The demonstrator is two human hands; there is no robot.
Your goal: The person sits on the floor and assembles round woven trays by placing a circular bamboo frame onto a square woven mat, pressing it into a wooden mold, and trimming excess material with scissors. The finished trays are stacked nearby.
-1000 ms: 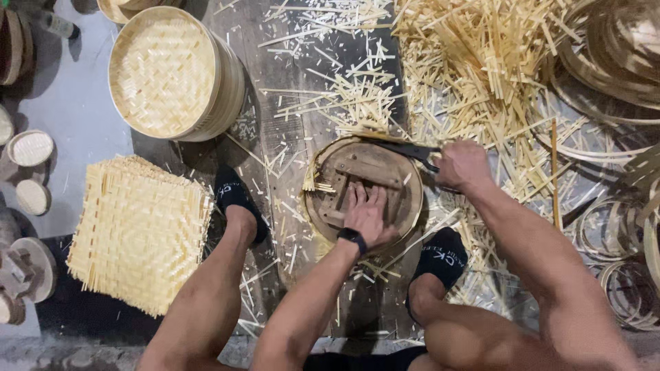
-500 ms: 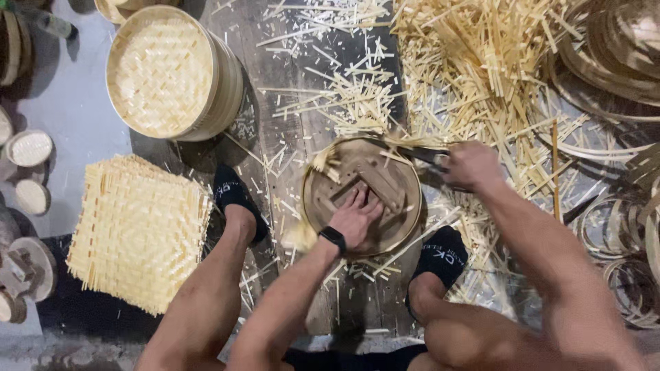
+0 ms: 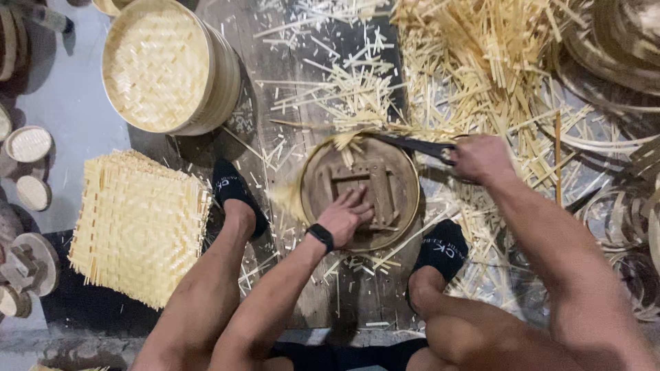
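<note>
My left hand presses flat on a round wooden form lying on the floor between my feet, fingers spread over its square wooden crosspiece. A woven bamboo mat is pinned under the form, and its frayed ends stick out at the top and left rim. My right hand grips a dark long-bladed knife whose tip reaches the form's upper rim among those ends. A black watch sits on my left wrist.
A stack of square woven bamboo mats lies left. Round woven steamer baskets stand at upper left, small round lids at far left. Loose bamboo strips and coiled bamboo rings cover the right. My socked feet flank the form.
The form has been turned under my left hand, whose fingers have shifted on the crosspiece. The knife has moved along the upper rim, and cut bamboo ends blur at the left edge.
</note>
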